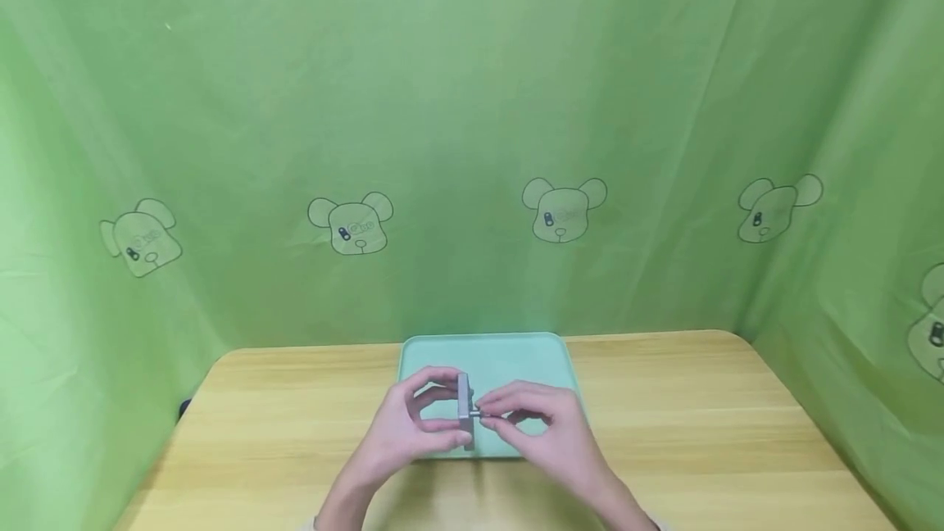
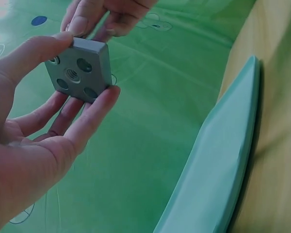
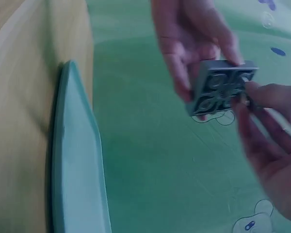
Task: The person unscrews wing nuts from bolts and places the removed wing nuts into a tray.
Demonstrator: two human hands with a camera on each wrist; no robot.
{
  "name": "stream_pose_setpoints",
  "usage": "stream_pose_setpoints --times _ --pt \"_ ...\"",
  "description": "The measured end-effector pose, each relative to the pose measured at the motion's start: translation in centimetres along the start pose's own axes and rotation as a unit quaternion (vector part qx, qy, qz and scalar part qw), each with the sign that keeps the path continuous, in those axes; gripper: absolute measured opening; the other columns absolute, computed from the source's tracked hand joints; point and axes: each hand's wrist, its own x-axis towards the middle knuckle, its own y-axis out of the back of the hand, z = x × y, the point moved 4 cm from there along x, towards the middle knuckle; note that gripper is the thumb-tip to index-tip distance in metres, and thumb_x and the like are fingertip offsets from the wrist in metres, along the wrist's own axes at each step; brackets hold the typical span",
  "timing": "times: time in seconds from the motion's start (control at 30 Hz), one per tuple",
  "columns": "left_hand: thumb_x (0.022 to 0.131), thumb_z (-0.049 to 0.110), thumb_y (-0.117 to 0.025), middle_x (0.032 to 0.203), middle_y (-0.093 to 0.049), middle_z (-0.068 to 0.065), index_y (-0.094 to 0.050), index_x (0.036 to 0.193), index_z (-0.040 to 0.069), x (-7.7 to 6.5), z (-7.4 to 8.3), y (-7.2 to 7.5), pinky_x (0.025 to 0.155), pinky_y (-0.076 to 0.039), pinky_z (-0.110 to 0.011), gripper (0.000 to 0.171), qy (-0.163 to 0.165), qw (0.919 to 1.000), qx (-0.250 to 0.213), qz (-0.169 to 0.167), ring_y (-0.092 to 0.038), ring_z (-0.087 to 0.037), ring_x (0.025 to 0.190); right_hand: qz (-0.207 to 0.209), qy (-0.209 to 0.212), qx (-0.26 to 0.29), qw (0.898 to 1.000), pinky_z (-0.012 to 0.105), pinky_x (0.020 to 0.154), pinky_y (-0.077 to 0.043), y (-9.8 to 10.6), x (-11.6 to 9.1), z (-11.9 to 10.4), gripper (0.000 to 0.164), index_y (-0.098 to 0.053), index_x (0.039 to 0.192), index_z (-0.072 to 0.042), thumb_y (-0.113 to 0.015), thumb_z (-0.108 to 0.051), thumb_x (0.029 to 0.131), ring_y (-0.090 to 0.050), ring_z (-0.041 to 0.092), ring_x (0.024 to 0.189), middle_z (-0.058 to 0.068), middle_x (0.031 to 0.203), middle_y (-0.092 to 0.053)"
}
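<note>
A square grey metal block (image 1: 465,410) is held up over the tray by my left hand (image 1: 401,426), thumb on one edge and fingers on the opposite one. In the left wrist view the block (image 2: 79,86) shows round holes near its corners and a threaded hole in the middle. The other face of the block (image 3: 218,92) has round recesses, seen in the right wrist view. My right hand (image 1: 553,428) pinches a thin silvery rod (image 1: 476,413) against that face. Fingertips hide most of the rod, so its kind is unclear.
A light teal tray (image 1: 479,344) lies on the wooden table (image 1: 310,400) beneath the hands. Green curtains (image 1: 457,105) printed with bear heads stand behind the table and on both sides.
</note>
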Motion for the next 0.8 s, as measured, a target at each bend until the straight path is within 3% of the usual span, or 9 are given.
stream_pose_setpoints --times 0.07,0.17,0.27,0.37,0.47,0.5,0.63,0.73,0.8 --pt "0.071 -0.007 -0.078 0.127 -0.046 -0.022 -0.050 0.126 -0.002 -0.1 0.2 0.0 0.090 -0.054 -0.048 0.062 0.005 0.9999 -0.014 -0.003 -0.050 -0.037 0.116 0.005 0.106 -0.039 0.994 0.024 0.067 -0.060 0.0 0.4 -1.3 0.020 -0.072 0.089 -0.003 -0.072 0.010 0.075 -0.069 0.022 0.079 0.012 0.091 -0.070" --pt "0.070 -0.007 -0.078 0.126 -0.047 -0.024 -0.051 0.126 -0.002 -0.1 0.5 0.1 0.089 -0.054 -0.049 0.062 0.007 0.9998 -0.018 -0.005 -0.051 -0.036 0.115 0.017 0.229 -0.094 0.969 0.023 0.070 -0.060 -0.1 0.6 -2.4 0.011 -0.071 0.090 -0.001 -0.069 0.006 0.081 -0.069 0.024 0.077 0.014 0.090 -0.070" --pt "0.071 -0.007 -0.077 0.124 -0.049 -0.024 -0.052 0.126 -0.001 -0.1 0.8 0.2 0.089 -0.054 -0.049 0.061 0.007 0.9999 -0.012 -0.003 -0.053 -0.035 0.113 0.030 0.296 -0.144 0.944 0.024 0.070 -0.060 -0.2 0.7 -2.8 0.008 -0.072 0.090 0.002 -0.064 0.001 0.087 -0.070 0.025 0.077 0.016 0.090 -0.070" --pt "0.072 -0.005 -0.077 0.123 -0.050 -0.023 -0.052 0.126 0.000 0.0 1.0 0.3 0.089 -0.054 -0.048 0.060 0.005 1.0000 -0.004 -0.001 -0.054 -0.034 0.112 0.044 0.360 -0.209 0.908 0.029 0.071 -0.061 -0.5 0.5 -3.0 0.013 -0.072 0.091 0.005 -0.059 0.003 0.090 -0.070 0.028 0.079 0.019 0.092 -0.070" --pt "0.072 -0.005 -0.077 0.124 -0.049 -0.023 -0.052 0.126 0.000 0.0 1.0 0.4 0.090 -0.054 -0.048 0.060 0.003 1.0000 -0.002 -0.002 -0.054 -0.033 0.111 0.054 0.397 -0.246 0.882 0.033 0.072 -0.061 -0.8 0.3 -3.1 0.016 -0.071 0.094 0.006 -0.055 0.006 0.090 -0.070 0.031 0.081 0.021 0.093 -0.069" --pt "0.072 -0.005 -0.077 0.124 -0.049 -0.023 -0.051 0.127 -0.001 0.0 1.0 0.4 0.090 -0.054 -0.048 0.061 0.002 1.0000 -0.003 -0.003 -0.054 -0.033 0.112 0.054 0.402 -0.249 0.880 0.033 0.072 -0.061 -0.9 0.2 -3.1 0.017 -0.071 0.094 0.006 -0.054 0.006 0.090 -0.069 0.031 0.081 0.022 0.094 -0.069" --pt "0.071 -0.006 -0.077 0.125 -0.047 -0.026 -0.050 0.126 -0.002 0.0 0.9 0.5 0.090 -0.054 -0.049 0.062 -0.002 1.0000 -0.004 -0.001 -0.055 -0.033 0.111 0.060 0.386 -0.238 0.889 0.033 0.073 -0.061 -1.0 0.2 -2.7 0.014 -0.071 0.093 0.006 -0.058 0.004 0.090 -0.069 0.032 0.082 0.022 0.095 -0.069" --pt "0.070 -0.006 -0.078 0.124 -0.048 -0.027 -0.051 0.125 -0.001 -0.1 0.6 0.6 0.090 -0.054 -0.048 0.062 -0.004 1.0000 0.000 0.004 -0.055 -0.033 0.111 0.065 0.350 -0.209 0.911 0.035 0.077 -0.060 -0.8 0.3 -2.4 0.012 -0.071 0.094 0.006 -0.067 -0.002 0.085 -0.068 0.034 0.087 0.024 0.100 -0.067" --pt "0.069 -0.006 -0.078 0.123 -0.048 -0.026 -0.051 0.124 -0.001 -0.1 0.5 0.7 0.090 -0.054 -0.048 0.062 -0.006 1.0000 0.005 0.005 -0.054 -0.034 0.111 0.067 0.308 -0.179 0.932 0.035 0.082 -0.059 -0.6 0.5 -2.3 0.022 -0.070 0.099 0.005 -0.074 -0.007 0.081 -0.066 0.035 0.092 0.025 0.106 -0.065"
